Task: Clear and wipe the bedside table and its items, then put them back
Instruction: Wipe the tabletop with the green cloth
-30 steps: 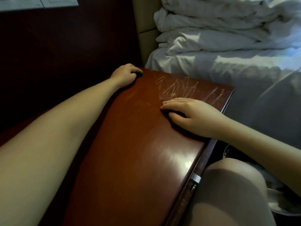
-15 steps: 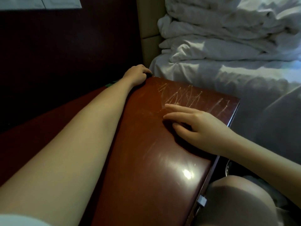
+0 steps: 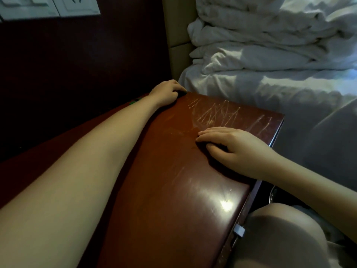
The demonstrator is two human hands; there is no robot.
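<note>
The bedside table (image 3: 173,200) has a glossy red-brown top with pale scratches near its far edge. My left hand (image 3: 166,91) reaches to the far left corner, its fingers curled over that corner; something dark shows at the fingertips. My right hand (image 3: 233,147) lies flat on the top just below the scratches, fingers straight and together. A dark patch (image 3: 214,147) shows under its palm; I cannot tell whether it is a cloth or a shadow. No other items stand on the table top.
A bed with rumpled white bedding (image 3: 270,55) lies right of the table, with a beige padded headboard (image 3: 179,35) behind. White wall sockets (image 3: 48,6) sit at upper left. My knee (image 3: 280,235) is by the table's front, near a metal fitting (image 3: 239,232).
My right hand's fingers spread half a second ago and lie together again, with a slight shift on the top. The left hand stays at the corner. The view shifted a little.
</note>
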